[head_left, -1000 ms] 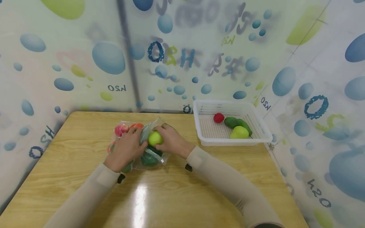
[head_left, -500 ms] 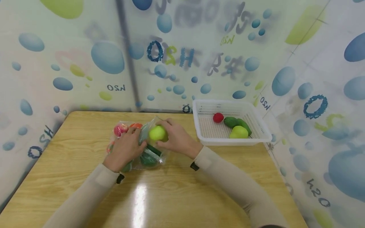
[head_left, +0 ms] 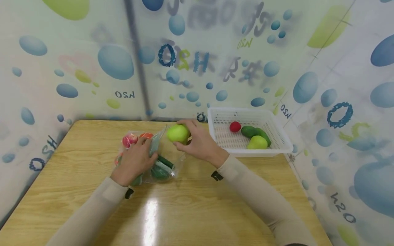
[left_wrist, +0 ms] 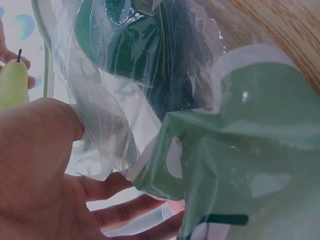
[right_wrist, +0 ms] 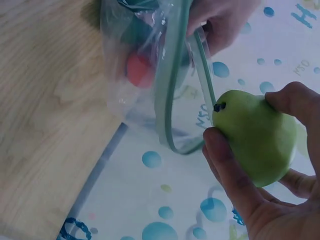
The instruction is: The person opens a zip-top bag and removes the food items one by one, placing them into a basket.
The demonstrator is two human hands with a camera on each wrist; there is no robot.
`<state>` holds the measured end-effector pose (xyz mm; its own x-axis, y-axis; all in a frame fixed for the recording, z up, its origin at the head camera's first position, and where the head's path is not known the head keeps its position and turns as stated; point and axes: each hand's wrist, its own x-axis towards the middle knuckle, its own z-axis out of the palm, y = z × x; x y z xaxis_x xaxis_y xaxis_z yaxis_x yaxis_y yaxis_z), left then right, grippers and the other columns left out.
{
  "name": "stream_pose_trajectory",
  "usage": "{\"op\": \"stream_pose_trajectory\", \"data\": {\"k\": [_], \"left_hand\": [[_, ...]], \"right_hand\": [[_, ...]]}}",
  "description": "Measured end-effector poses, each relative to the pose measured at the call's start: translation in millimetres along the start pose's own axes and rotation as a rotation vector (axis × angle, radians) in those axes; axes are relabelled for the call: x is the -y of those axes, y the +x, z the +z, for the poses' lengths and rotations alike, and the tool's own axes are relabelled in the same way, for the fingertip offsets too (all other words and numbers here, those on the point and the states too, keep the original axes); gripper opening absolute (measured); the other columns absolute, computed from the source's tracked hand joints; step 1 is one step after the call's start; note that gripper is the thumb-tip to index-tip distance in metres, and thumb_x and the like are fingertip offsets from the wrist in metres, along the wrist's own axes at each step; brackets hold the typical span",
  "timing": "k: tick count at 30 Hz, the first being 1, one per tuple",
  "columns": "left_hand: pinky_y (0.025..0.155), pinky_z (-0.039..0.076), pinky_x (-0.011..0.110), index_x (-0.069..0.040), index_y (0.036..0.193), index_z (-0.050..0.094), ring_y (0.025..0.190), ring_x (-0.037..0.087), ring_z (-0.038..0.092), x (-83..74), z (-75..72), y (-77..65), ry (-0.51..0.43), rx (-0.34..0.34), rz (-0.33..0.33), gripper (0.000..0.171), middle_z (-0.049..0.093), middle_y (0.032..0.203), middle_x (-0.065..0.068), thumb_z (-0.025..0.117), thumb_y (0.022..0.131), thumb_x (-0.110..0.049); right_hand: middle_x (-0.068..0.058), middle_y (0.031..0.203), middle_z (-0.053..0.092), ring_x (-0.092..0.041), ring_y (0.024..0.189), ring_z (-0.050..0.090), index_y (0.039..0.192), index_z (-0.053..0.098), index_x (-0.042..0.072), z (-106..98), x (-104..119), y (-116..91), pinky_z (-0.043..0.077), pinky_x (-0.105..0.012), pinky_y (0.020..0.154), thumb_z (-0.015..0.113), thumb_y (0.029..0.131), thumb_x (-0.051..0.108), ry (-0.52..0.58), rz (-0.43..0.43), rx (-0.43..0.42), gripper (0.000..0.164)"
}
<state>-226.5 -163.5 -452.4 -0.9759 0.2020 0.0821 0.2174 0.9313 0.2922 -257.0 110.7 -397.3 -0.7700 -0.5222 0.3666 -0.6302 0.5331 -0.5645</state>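
Note:
A yellow-green pear with a dark stem is pinched between the thumb and fingers of my right hand. It is held up just right of the mouth of a clear zip bag with a green-edged opening. My left hand lies over the bag and grips its edge, the film running between thumb and fingers in the left wrist view. Inside the bag show a pink-red fruit, an orange-red piece and dark green vegetables. My left hand covers part of the bag.
A white perforated basket stands at the back right of the wooden table. It holds a red item, dark green vegetables and another yellow-green fruit. A wall with printed blue spots rises behind the table.
My right hand has drawn the pear out of the bag's mouth, up and to the right. My left hand has stayed on the bag.

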Motion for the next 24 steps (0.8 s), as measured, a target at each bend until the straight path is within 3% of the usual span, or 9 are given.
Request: {"op": "stream_pose_trajectory", "data": {"k": [3,5,12,15,24], "left_hand": [[0.099,0.059,0.086,0.007,0.155,0.062,0.129,0.061,0.073,1.6,0.6,0.0,-0.003,-0.002,0.000,0.062,0.063,0.158,0.037,0.070,0.110,-0.034],[0.098,0.059,0.085,0.008,0.155,0.062,0.128,0.061,0.073,2.7,1.1,-0.2,-0.007,-0.004,0.003,0.061,0.062,0.159,0.037,0.069,0.110,-0.033],[0.093,0.063,0.080,0.010,0.155,0.061,0.120,0.061,0.075,4.3,2.8,-1.7,-0.012,-0.011,0.019,0.062,0.061,0.160,0.038,0.068,0.111,-0.032],[0.092,0.064,0.078,0.010,0.154,0.062,0.116,0.060,0.076,4.1,2.5,-2.3,-0.016,-0.021,0.022,0.061,0.062,0.158,0.038,0.070,0.110,-0.032],[0.090,0.066,0.076,0.011,0.154,0.062,0.111,0.058,0.078,4.5,0.8,-2.9,-0.017,-0.025,0.022,0.062,0.063,0.157,0.039,0.070,0.110,-0.033]], "right_hand": [[-0.022,0.150,0.063,-0.031,0.111,0.076,0.157,0.061,0.005,-9.4,-2.4,-1.0,0.073,-0.032,0.082,0.092,0.101,0.020,-0.001,0.000,-0.031,0.066],[-0.021,0.147,0.066,-0.031,0.111,0.077,0.156,0.063,0.005,-16.1,-6.5,-2.0,0.071,-0.028,0.080,0.093,0.100,0.021,-0.033,-0.004,-0.059,0.066],[-0.024,0.143,0.067,-0.035,0.108,0.077,0.157,0.062,0.004,-47.2,-30.7,-9.9,0.074,-0.046,0.085,0.092,0.101,0.021,-0.084,0.069,-0.099,0.067],[-0.025,0.141,0.068,-0.035,0.109,0.075,0.157,0.063,0.005,-61.7,-45.1,-15.1,0.073,-0.047,0.087,0.091,0.102,0.023,-0.133,0.101,-0.109,0.065],[-0.025,0.138,0.069,-0.037,0.110,0.067,0.157,0.062,0.007,-101.2,-84.9,-30.7,0.062,-0.052,0.090,0.087,0.105,0.031,-0.237,0.326,-0.025,0.063]]}}
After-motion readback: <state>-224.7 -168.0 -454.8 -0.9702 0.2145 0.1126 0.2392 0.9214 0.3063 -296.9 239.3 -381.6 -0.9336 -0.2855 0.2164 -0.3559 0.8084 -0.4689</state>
